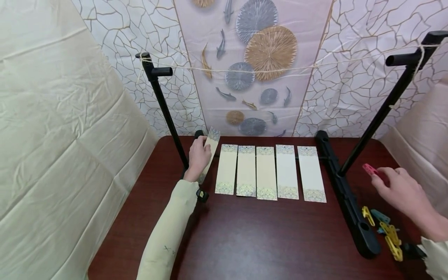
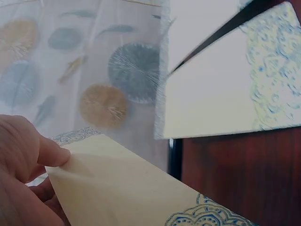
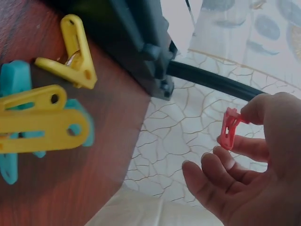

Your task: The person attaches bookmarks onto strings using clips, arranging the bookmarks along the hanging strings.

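My left hand (image 1: 200,158) pinches a cream paper card (image 1: 211,149) with patterned ends by its edge, lifted and tilted beside the left post. The thumb lies on the card's face in the left wrist view, where the held card (image 2: 113,174) shows blue scrollwork at one end. Over at the right, my right hand (image 1: 402,190) holds a red clothespin (image 3: 229,128) between thumb and index finger, the other fingers loosely bent. Below that hand, several yellow clothespins (image 1: 392,237) and teal clothespins (image 1: 380,216) lie on the table.
Several similar cards (image 1: 246,171) lie in a row on the dark red table (image 1: 245,237). A black stand has a left post (image 1: 168,112), a right post (image 1: 381,112) and a long foot (image 1: 344,198). A string (image 1: 224,70) runs between the post tops, before a patterned backdrop.
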`<action>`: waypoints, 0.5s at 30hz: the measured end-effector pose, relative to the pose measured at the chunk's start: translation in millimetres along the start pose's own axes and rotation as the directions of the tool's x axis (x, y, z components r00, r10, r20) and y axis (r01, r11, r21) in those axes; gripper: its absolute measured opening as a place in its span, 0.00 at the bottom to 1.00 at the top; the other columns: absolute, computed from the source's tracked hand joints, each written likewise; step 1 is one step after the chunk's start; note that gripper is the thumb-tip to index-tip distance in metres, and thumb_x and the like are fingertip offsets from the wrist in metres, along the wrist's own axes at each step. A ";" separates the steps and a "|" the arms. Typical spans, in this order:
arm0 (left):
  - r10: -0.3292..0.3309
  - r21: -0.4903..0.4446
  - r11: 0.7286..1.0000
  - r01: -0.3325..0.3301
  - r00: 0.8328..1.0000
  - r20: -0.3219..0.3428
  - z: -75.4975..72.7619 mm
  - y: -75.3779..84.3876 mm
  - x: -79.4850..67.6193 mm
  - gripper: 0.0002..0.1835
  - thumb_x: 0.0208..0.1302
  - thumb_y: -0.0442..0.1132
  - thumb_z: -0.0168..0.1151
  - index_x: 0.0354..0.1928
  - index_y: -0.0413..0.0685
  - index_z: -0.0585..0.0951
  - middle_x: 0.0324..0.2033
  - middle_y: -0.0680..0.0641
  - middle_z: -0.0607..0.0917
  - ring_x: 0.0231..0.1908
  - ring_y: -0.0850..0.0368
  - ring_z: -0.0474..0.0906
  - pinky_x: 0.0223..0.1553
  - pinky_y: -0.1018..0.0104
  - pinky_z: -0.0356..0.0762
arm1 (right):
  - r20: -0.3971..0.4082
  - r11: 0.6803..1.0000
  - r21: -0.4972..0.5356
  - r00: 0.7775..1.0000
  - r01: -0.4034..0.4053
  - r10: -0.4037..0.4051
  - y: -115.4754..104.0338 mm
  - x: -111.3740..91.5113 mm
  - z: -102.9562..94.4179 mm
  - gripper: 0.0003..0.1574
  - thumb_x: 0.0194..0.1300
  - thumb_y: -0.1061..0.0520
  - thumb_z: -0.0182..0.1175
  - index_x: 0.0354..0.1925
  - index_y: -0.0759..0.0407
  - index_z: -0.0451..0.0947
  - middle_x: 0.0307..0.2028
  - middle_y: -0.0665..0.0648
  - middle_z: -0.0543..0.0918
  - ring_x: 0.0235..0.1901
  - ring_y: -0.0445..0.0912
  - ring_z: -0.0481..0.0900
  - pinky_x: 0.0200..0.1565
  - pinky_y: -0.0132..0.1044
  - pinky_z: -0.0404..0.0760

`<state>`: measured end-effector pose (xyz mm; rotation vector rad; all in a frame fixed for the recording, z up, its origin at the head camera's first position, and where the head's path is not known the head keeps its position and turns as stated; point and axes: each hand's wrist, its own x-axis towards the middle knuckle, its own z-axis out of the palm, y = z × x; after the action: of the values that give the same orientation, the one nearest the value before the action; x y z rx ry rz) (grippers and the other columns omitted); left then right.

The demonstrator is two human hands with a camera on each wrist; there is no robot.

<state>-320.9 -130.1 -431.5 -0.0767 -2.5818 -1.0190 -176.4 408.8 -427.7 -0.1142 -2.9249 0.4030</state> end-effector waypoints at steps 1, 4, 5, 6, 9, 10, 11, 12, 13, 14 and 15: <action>0.008 -0.009 1.000 -0.008 1.000 -0.010 -0.6 2.5 0.4 0.16 0.72 0.37 0.52 0.59 0.43 0.75 0.48 0.39 0.81 0.37 0.43 0.76 0.39 0.51 0.74 | -0.011 1.000 0.001 1.000 0.005 -0.005 -2.3 -0.4 -1.5 0.31 0.70 0.47 0.52 0.53 0.76 0.69 0.43 0.80 0.72 0.38 0.68 0.71 0.31 0.62 0.70; 0.029 -0.042 0.999 -0.031 0.999 -0.037 -3.6 12.0 1.1 0.14 0.72 0.37 0.53 0.57 0.43 0.77 0.45 0.40 0.81 0.38 0.44 0.77 0.40 0.51 0.75 | -0.028 1.000 0.001 1.000 0.007 -0.007 -9.1 -1.3 -6.4 0.32 0.70 0.47 0.53 0.53 0.77 0.69 0.45 0.81 0.71 0.40 0.71 0.72 0.36 0.66 0.70; 0.036 -0.056 0.998 -0.038 0.998 -0.043 -4.6 15.5 1.3 0.14 0.73 0.38 0.53 0.56 0.44 0.77 0.45 0.40 0.81 0.36 0.44 0.77 0.39 0.51 0.75 | -0.032 1.000 0.001 0.999 0.006 -0.006 -11.4 -1.7 -8.1 0.33 0.70 0.46 0.53 0.53 0.77 0.69 0.45 0.81 0.71 0.40 0.71 0.71 0.37 0.66 0.69; 0.045 -0.072 0.996 -0.048 0.998 -0.048 -5.7 19.3 1.6 0.13 0.73 0.38 0.53 0.55 0.44 0.78 0.44 0.40 0.81 0.35 0.45 0.76 0.39 0.51 0.74 | -0.038 1.000 0.000 0.999 0.008 -0.008 -13.7 -2.1 -9.7 0.33 0.70 0.46 0.54 0.53 0.77 0.69 0.45 0.81 0.71 0.40 0.71 0.71 0.38 0.66 0.69; 0.073 -0.106 0.991 -0.080 0.995 -0.070 -9.5 30.0 2.1 0.13 0.73 0.38 0.52 0.55 0.44 0.78 0.43 0.41 0.81 0.33 0.46 0.75 0.36 0.53 0.73 | -0.059 1.000 0.004 0.998 0.023 -0.023 -21.5 -3.4 -14.4 0.34 0.69 0.44 0.56 0.51 0.76 0.71 0.42 0.79 0.72 0.38 0.68 0.72 0.35 0.62 0.70; 0.080 -0.112 0.990 -0.088 0.994 -0.079 -10.6 33.0 2.2 0.13 0.73 0.38 0.52 0.54 0.44 0.78 0.43 0.41 0.82 0.33 0.46 0.75 0.36 0.53 0.73 | -0.067 0.999 0.010 0.997 0.032 -0.031 -24.5 -3.8 -16.0 0.34 0.69 0.43 0.57 0.51 0.75 0.72 0.41 0.77 0.72 0.37 0.67 0.72 0.33 0.60 0.70; 0.086 -0.116 0.989 -0.096 0.992 -0.088 -11.8 35.8 2.0 0.13 0.73 0.38 0.53 0.54 0.44 0.79 0.43 0.41 0.82 0.33 0.46 0.75 0.36 0.53 0.73 | -0.079 0.999 0.015 0.996 0.044 -0.042 -27.5 -4.0 -17.4 0.34 0.68 0.43 0.58 0.50 0.74 0.72 0.40 0.76 0.73 0.36 0.65 0.72 0.32 0.57 0.70; 0.090 -0.122 0.987 -0.102 0.991 -0.096 -13.0 38.2 1.8 0.13 0.72 0.38 0.53 0.53 0.44 0.79 0.43 0.41 0.82 0.33 0.46 0.75 0.36 0.53 0.73 | -0.088 0.998 0.022 0.995 0.053 -0.051 -30.8 -4.1 -18.7 0.33 0.68 0.42 0.58 0.50 0.74 0.73 0.39 0.75 0.73 0.36 0.63 0.72 0.30 0.55 0.70; 0.092 -0.125 0.987 -0.105 0.990 -0.104 -13.9 40.3 1.6 0.13 0.72 0.38 0.53 0.53 0.44 0.79 0.43 0.41 0.82 0.34 0.46 0.76 0.37 0.53 0.74 | -0.096 0.998 0.029 0.994 0.061 -0.058 -34.1 -4.2 -20.1 0.33 0.68 0.42 0.59 0.50 0.73 0.73 0.38 0.73 0.73 0.35 0.62 0.72 0.30 0.53 0.69; 0.093 -0.129 0.986 -0.107 0.990 -0.109 -14.8 42.1 1.4 0.13 0.72 0.38 0.53 0.53 0.44 0.79 0.43 0.42 0.82 0.34 0.47 0.76 0.38 0.53 0.74 | -0.101 0.997 0.037 0.993 0.068 -0.064 -37.1 -4.3 -21.6 0.33 0.68 0.43 0.59 0.49 0.73 0.73 0.38 0.72 0.73 0.35 0.61 0.72 0.29 0.52 0.69; 0.093 -0.133 0.985 -0.108 0.989 -0.113 -15.6 43.7 1.4 0.12 0.72 0.37 0.53 0.53 0.44 0.80 0.43 0.42 0.82 0.35 0.47 0.76 0.39 0.53 0.74 | -0.105 0.996 0.045 0.992 0.072 -0.067 -40.0 -4.3 -23.1 0.32 0.68 0.43 0.59 0.50 0.73 0.73 0.38 0.72 0.73 0.35 0.61 0.72 0.30 0.51 0.68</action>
<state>-309.5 -108.4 -392.2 -0.1819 -2.3833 -1.1325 -169.7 376.0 -395.7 -0.0252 -2.8059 0.4434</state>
